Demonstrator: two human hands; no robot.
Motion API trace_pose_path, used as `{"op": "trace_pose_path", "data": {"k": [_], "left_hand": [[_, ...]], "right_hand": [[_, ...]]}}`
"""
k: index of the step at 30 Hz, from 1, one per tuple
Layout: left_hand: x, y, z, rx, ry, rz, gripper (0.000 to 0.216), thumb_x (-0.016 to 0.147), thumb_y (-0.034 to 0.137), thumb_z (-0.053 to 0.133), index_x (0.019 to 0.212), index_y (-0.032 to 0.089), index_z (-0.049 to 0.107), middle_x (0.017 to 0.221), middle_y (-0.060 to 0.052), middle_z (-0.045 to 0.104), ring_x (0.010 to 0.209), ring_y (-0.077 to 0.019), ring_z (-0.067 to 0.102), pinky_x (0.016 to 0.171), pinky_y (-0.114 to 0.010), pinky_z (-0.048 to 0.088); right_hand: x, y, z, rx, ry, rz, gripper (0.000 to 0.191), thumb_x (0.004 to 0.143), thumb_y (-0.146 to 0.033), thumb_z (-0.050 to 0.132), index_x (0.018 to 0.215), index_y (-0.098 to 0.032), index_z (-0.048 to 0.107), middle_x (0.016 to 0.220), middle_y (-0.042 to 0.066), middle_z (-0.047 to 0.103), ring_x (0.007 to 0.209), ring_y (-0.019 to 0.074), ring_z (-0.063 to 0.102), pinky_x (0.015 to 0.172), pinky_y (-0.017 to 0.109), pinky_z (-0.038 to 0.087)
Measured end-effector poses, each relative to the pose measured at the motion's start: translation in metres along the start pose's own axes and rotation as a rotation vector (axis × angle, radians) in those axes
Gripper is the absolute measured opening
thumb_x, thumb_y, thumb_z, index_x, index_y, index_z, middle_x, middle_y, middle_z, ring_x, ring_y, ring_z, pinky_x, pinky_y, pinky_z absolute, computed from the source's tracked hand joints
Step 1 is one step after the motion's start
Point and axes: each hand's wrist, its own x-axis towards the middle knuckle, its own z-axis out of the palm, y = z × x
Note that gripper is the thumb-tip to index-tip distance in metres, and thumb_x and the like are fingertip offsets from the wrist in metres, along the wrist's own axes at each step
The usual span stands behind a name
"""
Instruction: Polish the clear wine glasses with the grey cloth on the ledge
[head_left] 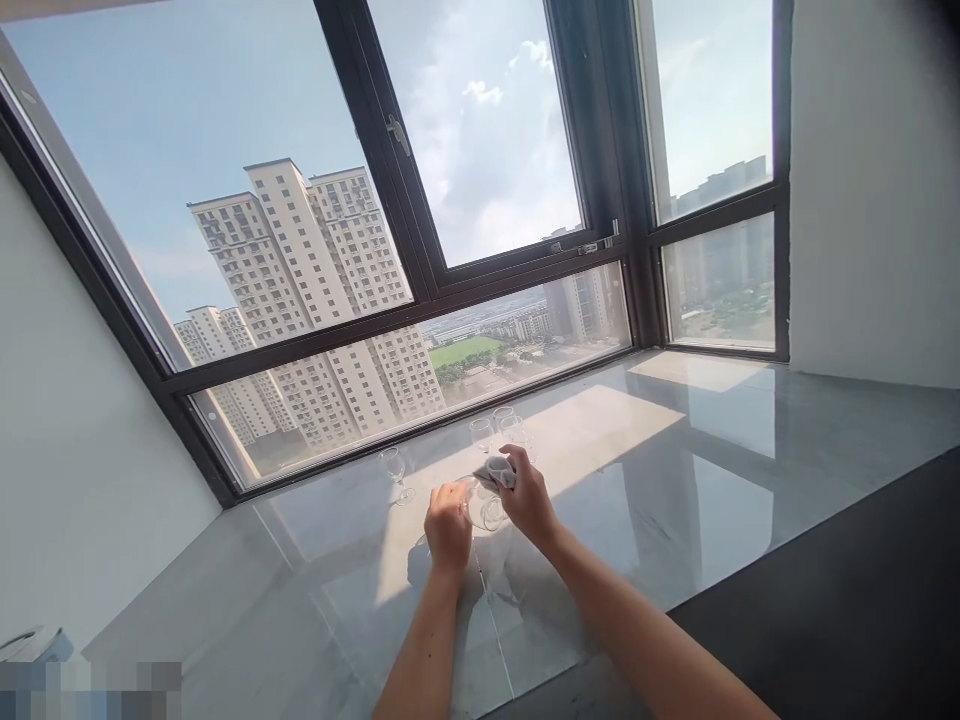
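My left hand [448,525] is closed, its fingers curled at the left side of a clear glass vessel [484,508]. The vessel's outline is faint against the bright sill, so its full shape is hard to make out. In my right hand [529,495] a bunched grey cloth [491,474] is gripped, close above the vessel's right side. Beyond the hands, a few clear stemmed glasses [480,435] stand together near the window. Farther left, another stemmed glass [392,466] stands upright by itself.
A glossy grey stone sill [585,440] stretches under the hands, with bright sunlight and reflections on it. Dark-framed windows [420,310] rise behind. The sill's front edge [750,545] runs diagonally at right. A partly seen light object [37,645] sits at lower left.
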Motion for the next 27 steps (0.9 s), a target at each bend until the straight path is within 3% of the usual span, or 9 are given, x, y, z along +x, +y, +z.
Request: {"op": "trace_pose_path", "data": {"k": [4,7,11,18,27], "left_hand": [[-0.001,-0.003,0.005,-0.014,-0.023,-0.210,0.035,0.097,0.027,0.043,0.121,0.018,0.067,0.112,-0.011,0.070,0.102,-0.0244,0.064,0.084,-0.033,0.046],[-0.001,-0.005,0.010,0.021,-0.106,-0.240,0.036,0.097,0.025,0.042,0.124,0.019,0.065,0.115,-0.011,0.071,0.103,-0.0229,0.066,0.083,-0.030,0.047],[-0.001,-0.008,0.012,0.206,-0.090,-0.313,0.036,0.097,0.026,0.044,0.126,0.018,0.063,0.108,-0.013,0.071,0.097,-0.0254,0.066,0.077,-0.033,0.047],[-0.003,-0.005,0.001,0.421,-0.096,-0.154,0.033,0.096,0.021,0.042,0.108,0.023,0.072,0.091,-0.011,0.067,0.099,-0.0292,0.058,0.080,-0.038,0.042],[-0.002,-0.001,-0.004,0.333,-0.068,-0.209,0.039,0.097,0.024,0.035,0.121,0.022,0.067,0.102,-0.011,0.067,0.102,-0.0287,0.053,0.085,-0.041,0.041]], "right_hand": [[-0.002,-0.003,0.005,0.002,-0.067,0.047,0.040,0.079,-0.013,0.052,0.117,-0.024,0.046,0.074,-0.002,0.057,0.063,0.0162,0.055,0.061,0.025,0.043],[-0.005,-0.007,0.009,0.008,-0.110,0.057,0.040,0.077,-0.015,0.053,0.116,-0.024,0.047,0.069,-0.005,0.055,0.059,0.0150,0.052,0.058,0.024,0.041],[-0.007,-0.015,0.009,0.090,-0.104,0.059,0.036,0.079,-0.019,0.056,0.113,-0.025,0.046,0.070,-0.005,0.057,0.060,0.0144,0.054,0.060,0.024,0.043],[-0.004,-0.016,0.003,0.130,-0.007,0.053,0.031,0.084,-0.020,0.055,0.114,-0.025,0.046,0.080,-0.001,0.065,0.068,0.0155,0.061,0.065,0.025,0.048],[-0.001,-0.007,0.000,-0.010,-0.072,0.068,0.037,0.079,-0.014,0.053,0.114,-0.024,0.047,0.074,-0.002,0.059,0.063,0.0158,0.056,0.061,0.025,0.043]]}}
